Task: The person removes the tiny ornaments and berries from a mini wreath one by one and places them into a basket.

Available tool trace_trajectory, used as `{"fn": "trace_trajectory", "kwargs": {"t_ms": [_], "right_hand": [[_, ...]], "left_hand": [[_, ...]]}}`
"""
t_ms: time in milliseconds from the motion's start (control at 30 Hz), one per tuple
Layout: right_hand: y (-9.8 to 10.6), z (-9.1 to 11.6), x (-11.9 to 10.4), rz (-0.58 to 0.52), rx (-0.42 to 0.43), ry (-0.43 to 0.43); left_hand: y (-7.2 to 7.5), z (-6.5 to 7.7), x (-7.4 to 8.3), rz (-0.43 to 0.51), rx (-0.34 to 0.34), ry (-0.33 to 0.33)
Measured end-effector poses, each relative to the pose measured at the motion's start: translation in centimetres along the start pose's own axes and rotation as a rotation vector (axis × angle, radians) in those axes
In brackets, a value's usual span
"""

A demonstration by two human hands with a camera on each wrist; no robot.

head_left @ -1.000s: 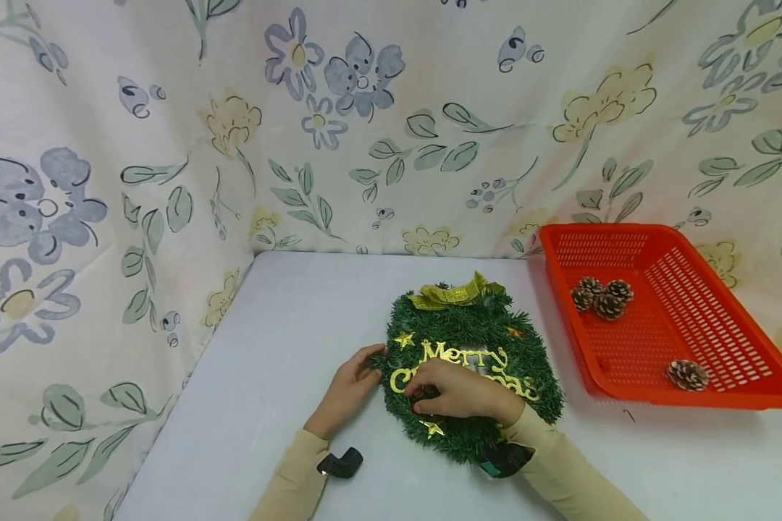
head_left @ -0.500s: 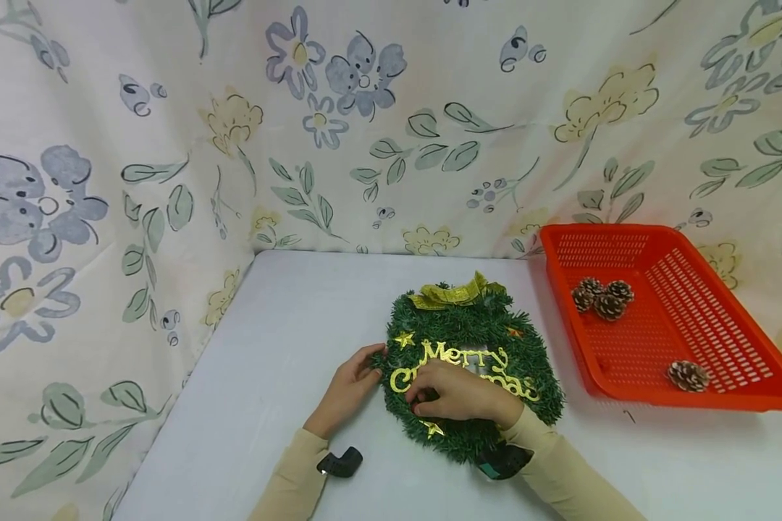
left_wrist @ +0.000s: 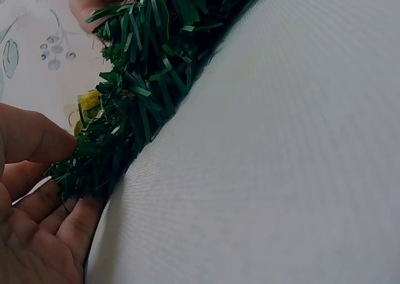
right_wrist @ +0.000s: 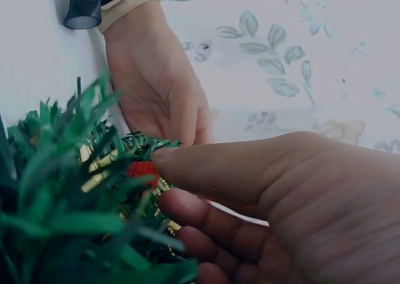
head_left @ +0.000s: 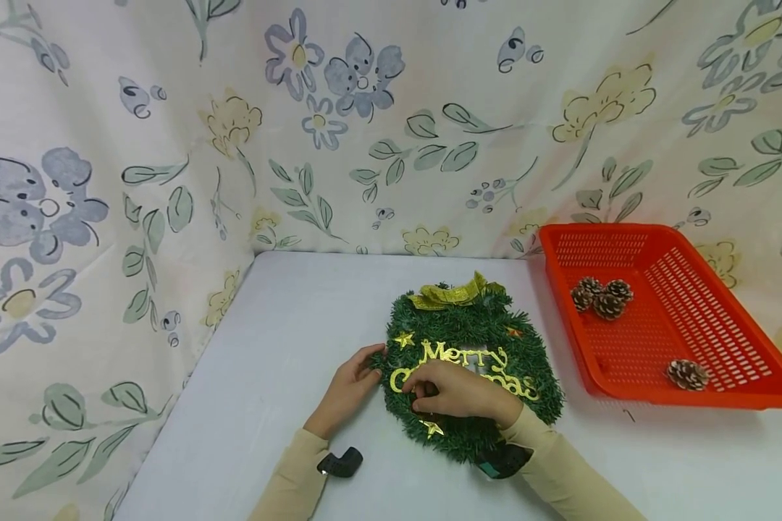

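A green tinsel wreath lies on the table with gold "Merry Christmas" lettering, gold stars and a gold bow at its far edge. My left hand holds the wreath's left edge. In the left wrist view its thumb lies over the green strands, with the fingers beneath. My right hand is over the lower left of the wreath, partly covering the lettering. In the right wrist view, its thumb and curled fingers pinch at a small red decoration among the strands, mostly hidden.
To the right stands a red plastic basket with several pine cones at its far left and another pine cone near its front. A floral curtain hangs behind the white table.
The right hand's fingers shift very slightly over the same spot on the wreath. The left hand, the wreath and the basket stay in place.
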State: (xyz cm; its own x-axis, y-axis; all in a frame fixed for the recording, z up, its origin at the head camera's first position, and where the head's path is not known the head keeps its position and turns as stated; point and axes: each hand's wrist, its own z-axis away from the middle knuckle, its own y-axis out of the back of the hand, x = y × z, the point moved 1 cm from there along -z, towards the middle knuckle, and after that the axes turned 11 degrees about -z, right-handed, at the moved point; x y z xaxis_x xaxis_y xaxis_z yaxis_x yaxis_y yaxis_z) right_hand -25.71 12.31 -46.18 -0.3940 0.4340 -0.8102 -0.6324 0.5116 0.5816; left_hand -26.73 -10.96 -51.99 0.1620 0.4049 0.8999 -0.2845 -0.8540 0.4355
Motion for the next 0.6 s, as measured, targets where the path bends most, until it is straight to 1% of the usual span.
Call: {"fn": "trace_trajectory", "kwargs": {"t_ms": [100, 267, 367, 467, 600], "right_hand": [[0.11, 0.07, 0.06, -0.040, 0.003, 0.000], [0.38, 0.25, 0.11, -0.066, 0.018, 0.017], [0.40, 0.39, 0.10, -0.081, -0.001, 0.014], [0.33, 0.47, 0.04, -0.071, -0.024, 0.009], [0.34, 0.51, -0.06, -0.035, -0.014, 0.008]], "left_hand": [[0.00, 0.04, 0.00, 0.005, -0.007, 0.012], [-0.01, 0.06, -0.04, 0.014, -0.009, 0.005], [-0.02, 0.04, -0.01, 0.013, -0.004, 0.010], [-0.04, 0.01, 0.01, 0.015, 0.001, 0.012], [-0.04, 0.01, 0.08, 0.013, 0.001, 0.011]]}}
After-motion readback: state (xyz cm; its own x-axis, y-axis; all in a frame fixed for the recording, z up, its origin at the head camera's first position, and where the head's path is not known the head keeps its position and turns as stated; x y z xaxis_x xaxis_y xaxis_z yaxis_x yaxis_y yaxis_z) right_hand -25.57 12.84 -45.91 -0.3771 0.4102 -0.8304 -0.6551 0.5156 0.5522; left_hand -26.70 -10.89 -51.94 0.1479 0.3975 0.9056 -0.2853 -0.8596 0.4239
